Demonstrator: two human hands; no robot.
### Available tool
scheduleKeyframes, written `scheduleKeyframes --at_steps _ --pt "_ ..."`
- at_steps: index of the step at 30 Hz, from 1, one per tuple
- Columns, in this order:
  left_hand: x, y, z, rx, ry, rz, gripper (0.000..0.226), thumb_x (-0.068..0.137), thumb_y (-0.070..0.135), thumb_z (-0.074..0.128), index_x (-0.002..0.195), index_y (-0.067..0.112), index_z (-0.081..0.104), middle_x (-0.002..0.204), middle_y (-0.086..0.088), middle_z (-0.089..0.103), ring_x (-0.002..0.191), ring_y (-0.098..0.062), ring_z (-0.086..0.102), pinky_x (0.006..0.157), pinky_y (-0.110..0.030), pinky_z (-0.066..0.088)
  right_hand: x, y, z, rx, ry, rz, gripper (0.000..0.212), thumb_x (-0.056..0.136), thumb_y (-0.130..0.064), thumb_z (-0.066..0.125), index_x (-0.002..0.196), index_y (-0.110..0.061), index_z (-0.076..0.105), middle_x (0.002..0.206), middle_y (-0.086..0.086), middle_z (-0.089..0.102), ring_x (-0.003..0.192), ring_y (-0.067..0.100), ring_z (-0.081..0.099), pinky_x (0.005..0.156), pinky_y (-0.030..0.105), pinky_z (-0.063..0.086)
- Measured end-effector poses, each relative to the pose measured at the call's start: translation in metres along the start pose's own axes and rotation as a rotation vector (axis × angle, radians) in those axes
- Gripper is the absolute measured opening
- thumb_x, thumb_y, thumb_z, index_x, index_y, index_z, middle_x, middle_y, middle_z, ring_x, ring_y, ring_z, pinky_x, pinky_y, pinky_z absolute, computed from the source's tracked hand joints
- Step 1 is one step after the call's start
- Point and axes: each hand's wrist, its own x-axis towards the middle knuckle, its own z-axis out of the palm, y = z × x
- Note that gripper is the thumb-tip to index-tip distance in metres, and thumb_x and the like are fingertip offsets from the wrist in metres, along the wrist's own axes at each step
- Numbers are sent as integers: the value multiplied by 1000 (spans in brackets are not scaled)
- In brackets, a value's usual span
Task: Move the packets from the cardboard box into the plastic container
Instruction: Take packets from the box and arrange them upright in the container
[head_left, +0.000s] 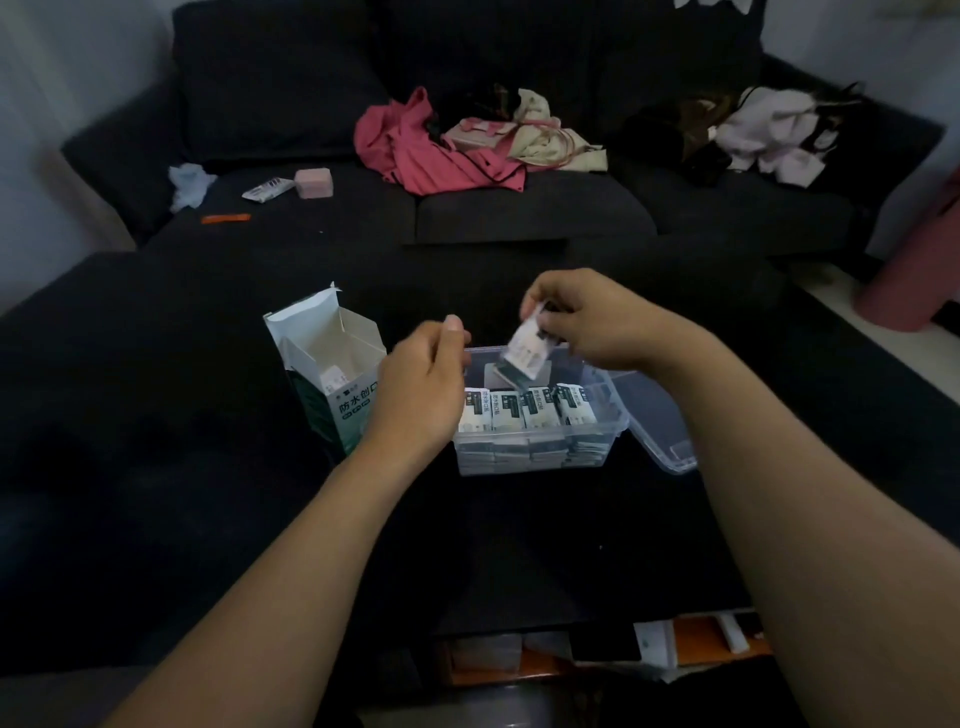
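A clear plastic container sits on the dark cushion, holding several white and dark green packets stood in a row. To its left stands the open cardboard box, white and green, with a packet or two visible inside. My right hand pinches a small stack of packets tilted above the container's back half. Between the box and the container hovers my left hand, fingers loosely curled and holding nothing that I can see.
The container's clear lid leans against its right side. Behind lies a dark sofa with pink clothes, a cream bag, white clothing, a pink block, a tube and an orange pen. An orange shelf shows below.
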Motion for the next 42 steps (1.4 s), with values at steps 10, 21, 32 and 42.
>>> scheduleKeyframes --at_steps 10,21,32,42 --pt "-8 -20 -9 693 -293 522 50 88 64 59 122 28 66 130 12 61 126 -8 50 110 -38 40 -1 3 1 -492 -226 191 22 98 -5 43 100 -22 57 103 2 54 83 15 49 68 29 37" --pt "-9 -23 3 726 -356 573 53 85 60 66 124 25 67 126 10 64 120 -10 55 110 -29 37 1 22 21 -538 -329 289 23 96 -5 49 104 -22 61 122 5 55 103 22 51 81 32 39" --pt "-14 -19 -2 677 -328 539 52 86 55 69 126 22 64 126 8 64 117 -10 54 103 -25 37 8 37 29 -530 -244 284 42 90 -4 61 126 -25 58 134 5 54 119 24 55 100 39 48" --pt "-15 -20 -11 655 -327 508 53 87 53 69 130 24 60 131 9 61 122 -10 52 106 -27 39 11 43 35 -483 -281 318 73 83 8 62 143 -30 46 145 5 47 123 25 54 95 37 51"
